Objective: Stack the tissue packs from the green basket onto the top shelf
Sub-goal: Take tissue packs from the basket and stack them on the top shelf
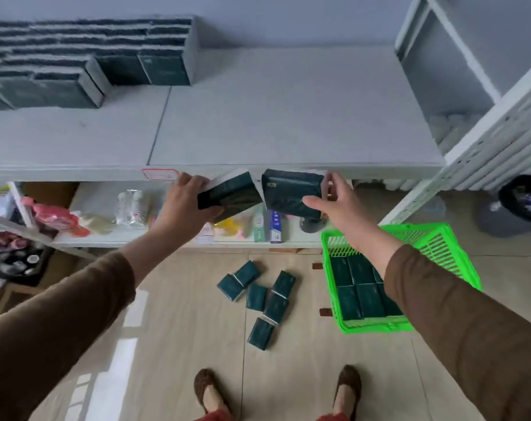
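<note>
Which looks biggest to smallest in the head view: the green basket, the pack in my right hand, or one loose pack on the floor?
1. green basket
2. pack in the right hand
3. loose floor pack; it lies farther from the camera, so the two packs' order is unsure.

We see the top shelf (pixel 288 117) carrying stacked tissue packs (pixel 84 59) at back left. The floor (pixel 182 344) carries six loose packs (pixel 262 299) and the green basket (pixel 434 241).

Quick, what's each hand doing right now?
Left hand: grips a dark green tissue pack.
Right hand: grips another tissue pack.
</note>
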Tool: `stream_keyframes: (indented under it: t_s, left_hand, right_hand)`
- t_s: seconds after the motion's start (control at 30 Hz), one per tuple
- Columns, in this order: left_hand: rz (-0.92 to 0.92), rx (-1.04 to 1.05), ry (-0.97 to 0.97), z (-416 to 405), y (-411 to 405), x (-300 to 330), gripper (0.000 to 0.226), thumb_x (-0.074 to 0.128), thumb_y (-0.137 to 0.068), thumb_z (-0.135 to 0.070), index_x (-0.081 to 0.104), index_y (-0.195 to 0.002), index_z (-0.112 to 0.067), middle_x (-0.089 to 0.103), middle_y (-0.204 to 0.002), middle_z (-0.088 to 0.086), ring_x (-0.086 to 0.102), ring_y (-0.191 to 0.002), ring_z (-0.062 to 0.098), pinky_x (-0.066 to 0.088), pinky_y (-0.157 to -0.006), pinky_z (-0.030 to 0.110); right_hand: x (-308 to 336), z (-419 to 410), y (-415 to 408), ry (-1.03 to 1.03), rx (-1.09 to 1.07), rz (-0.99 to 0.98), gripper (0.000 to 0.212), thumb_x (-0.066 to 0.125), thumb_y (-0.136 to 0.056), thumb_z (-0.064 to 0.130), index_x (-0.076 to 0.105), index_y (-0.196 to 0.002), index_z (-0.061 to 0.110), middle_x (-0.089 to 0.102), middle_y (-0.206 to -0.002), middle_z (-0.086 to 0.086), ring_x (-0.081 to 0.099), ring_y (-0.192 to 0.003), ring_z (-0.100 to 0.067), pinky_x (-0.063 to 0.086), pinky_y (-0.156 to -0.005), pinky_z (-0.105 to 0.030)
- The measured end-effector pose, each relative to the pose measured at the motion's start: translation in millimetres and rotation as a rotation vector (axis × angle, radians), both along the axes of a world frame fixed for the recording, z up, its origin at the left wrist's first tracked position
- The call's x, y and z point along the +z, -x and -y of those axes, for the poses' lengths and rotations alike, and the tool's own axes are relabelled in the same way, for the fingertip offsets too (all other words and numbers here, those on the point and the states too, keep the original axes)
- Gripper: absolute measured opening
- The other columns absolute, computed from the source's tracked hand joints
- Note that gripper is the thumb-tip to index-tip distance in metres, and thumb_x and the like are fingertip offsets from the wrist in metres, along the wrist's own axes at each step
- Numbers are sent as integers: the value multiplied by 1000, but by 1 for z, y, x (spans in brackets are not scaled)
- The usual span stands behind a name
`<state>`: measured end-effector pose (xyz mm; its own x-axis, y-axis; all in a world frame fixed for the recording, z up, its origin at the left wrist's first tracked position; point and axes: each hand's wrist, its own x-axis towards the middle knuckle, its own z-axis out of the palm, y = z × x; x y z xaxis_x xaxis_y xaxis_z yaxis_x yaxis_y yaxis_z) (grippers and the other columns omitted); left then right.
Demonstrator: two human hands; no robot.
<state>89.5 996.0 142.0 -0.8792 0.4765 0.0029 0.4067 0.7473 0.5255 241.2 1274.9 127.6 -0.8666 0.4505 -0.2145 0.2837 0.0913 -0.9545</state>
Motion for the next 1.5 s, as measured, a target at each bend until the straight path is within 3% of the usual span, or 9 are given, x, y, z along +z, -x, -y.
stream_keyframes:
  t_s: [0.13, 0.23, 0.4, 0.63, 0.83, 1.03, 1.13, 1.27, 1.5]
  left_hand:
    - [-45, -4, -32, 80, 67, 39, 49, 80, -75, -21, 57, -118, -14, 53, -110, 2, 51, -103, 25, 40, -84, 35]
    - [-91, -29, -36, 115, 110, 61, 44, 79, -77, -19, 55, -114, -17, 57, -111, 0, 52, -100, 21, 41, -82, 33]
    - [-187, -73, -34, 134, 184, 80, 35, 76, -79, -15, 58, -109, -15, 62, -108, 2, 52, -99, 22, 42, -82, 34]
    - [-297, -139, 45, 108, 313, 71, 46, 79, -78, -19, 59, -118, -12, 63, -114, 3, 42, -110, 26, 40, -92, 36]
    - [-318, -140, 136, 81, 417, 52, 44, 76, -80, -13, 59, -121, -14, 49, -119, 5, 45, -113, 27, 41, -100, 39]
    - [-365, -114, 274, 79, 471, 42, 48, 79, -79, -21, 54, -121, -18, 56, -118, 3, 50, -111, 26, 47, -93, 43]
    - [-468, -121, 372, 79, 483, 40, 49, 78, -79, -32, 52, -118, -21, 62, -114, 1, 49, -111, 28, 43, -95, 44]
    - [-535, -147, 416, 77, 486, 35, 43, 75, -80, -39, 54, -113, -23, 60, -112, 1, 48, -111, 29, 41, -95, 44]
    - [-541, -109, 454, 74, 467, 36, 52, 74, -79, -48, 53, -116, -17, 56, -111, 4, 48, -106, 28, 41, -93, 43]
  right_hand:
    - [24, 79, 62, -41, 26, -72, 37, 80, -80, 35, 54, -107, 34, 69, -108, 7, 70, -94, -8, 61, -74, -31]
    - [32, 115, 103, -42, 2, -96, 37, 77, -82, 27, 53, -110, 26, 67, -111, 4, 66, -103, -10, 56, -87, -29]
    - [44, 132, 167, -53, -43, -101, 33, 76, -83, 17, 57, -110, 21, 68, -107, 4, 66, -99, -10, 52, -67, -14]
    - [36, 122, 268, -88, -97, -150, 33, 79, -82, 16, 60, -105, 30, 69, -108, 6, 65, -91, 3, 49, -69, -10]
    - [13, 104, 371, -175, -76, -95, 36, 79, -81, 15, 55, -106, 16, 68, -105, 1, 63, -93, -13, 50, -76, -24]
    - [-3, 107, 448, -288, 16, -40, 39, 78, -82, 19, 50, -109, 14, 67, -108, -10, 65, -98, -31, 55, -83, -47]
    - [-15, 112, 470, -324, -22, -44, 35, 78, -83, 19, 51, -105, 16, 65, -102, -6, 65, -93, -26, 57, -74, -32]
    - [-26, 119, 485, -402, -169, -43, 43, 81, -81, 28, 54, -113, 17, 51, -108, 1, 56, -92, -7, 42, -73, -6]
    - [-22, 131, 480, -303, -263, -11, 64, 80, -82, 23, 41, -131, 14, 58, -113, -6, 62, -94, -17, 46, -71, -15]
